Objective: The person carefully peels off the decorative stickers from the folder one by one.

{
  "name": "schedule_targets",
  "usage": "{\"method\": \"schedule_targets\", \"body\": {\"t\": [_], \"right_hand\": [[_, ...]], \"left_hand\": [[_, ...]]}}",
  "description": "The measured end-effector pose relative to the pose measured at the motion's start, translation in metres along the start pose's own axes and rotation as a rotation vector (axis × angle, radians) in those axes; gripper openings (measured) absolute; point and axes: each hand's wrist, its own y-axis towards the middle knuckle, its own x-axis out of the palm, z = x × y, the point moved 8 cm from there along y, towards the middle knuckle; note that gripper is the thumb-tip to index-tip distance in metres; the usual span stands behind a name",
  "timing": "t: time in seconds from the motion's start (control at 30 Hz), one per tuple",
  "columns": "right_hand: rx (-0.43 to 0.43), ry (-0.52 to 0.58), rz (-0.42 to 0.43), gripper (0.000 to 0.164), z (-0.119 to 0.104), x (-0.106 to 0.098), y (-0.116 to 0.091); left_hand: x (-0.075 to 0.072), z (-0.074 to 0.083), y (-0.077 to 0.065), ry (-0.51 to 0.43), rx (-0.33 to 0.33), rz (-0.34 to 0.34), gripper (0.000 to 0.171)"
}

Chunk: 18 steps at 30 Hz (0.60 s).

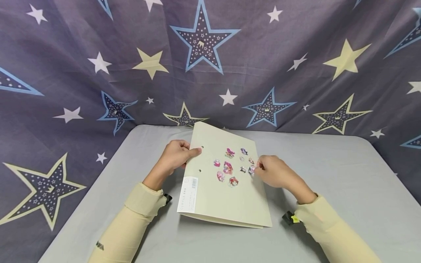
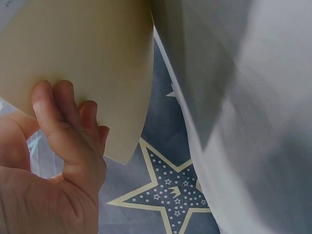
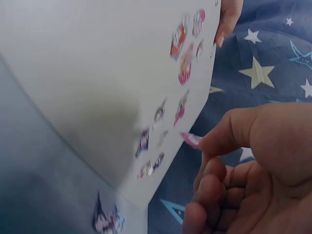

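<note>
Folder (image 1: 227, 203) tilted over table (image 1: 332, 171), about midway between its left and right edges; left hand (image 1: 175, 155) grips folder's left edge, right hand (image 1: 273, 171) pinches pink sticker (image 3: 190, 139) beside its right edge, other stickers (image 1: 228, 168) on cover.

In the head view we see soft, even light and faint shadows on the table (image 1: 335, 175); in the right wrist view, the stickers (image 3: 185, 68) look to us rather blurred.

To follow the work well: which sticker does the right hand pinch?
The pink sticker by the folder's edge, pinched in the right hand; the stickers on the folder are not pinched.
</note>
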Motion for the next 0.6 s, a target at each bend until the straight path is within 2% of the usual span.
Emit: {"method": "schedule_targets", "body": {"t": [0.23,0.43,0.6], "right_hand": [[0.07,-0.121,0.0,0.02,0.02,-0.01,0.002],[0.157,-0.13,-0.075,0.033,0.039,-0.006,0.004],[0.19,-0.151,-0.109,0.033,0.05,-0.001,0.005]], "left_hand": [[0.0,0.001,-0.001,-0.001,-0.001,0.0,0.039],[-0.001,0.001,-0.001,0.0,-0.003,-0.001,0.039],[0.0,0.001,-0.001,0.002,0.001,-0.002,0.039]]}}
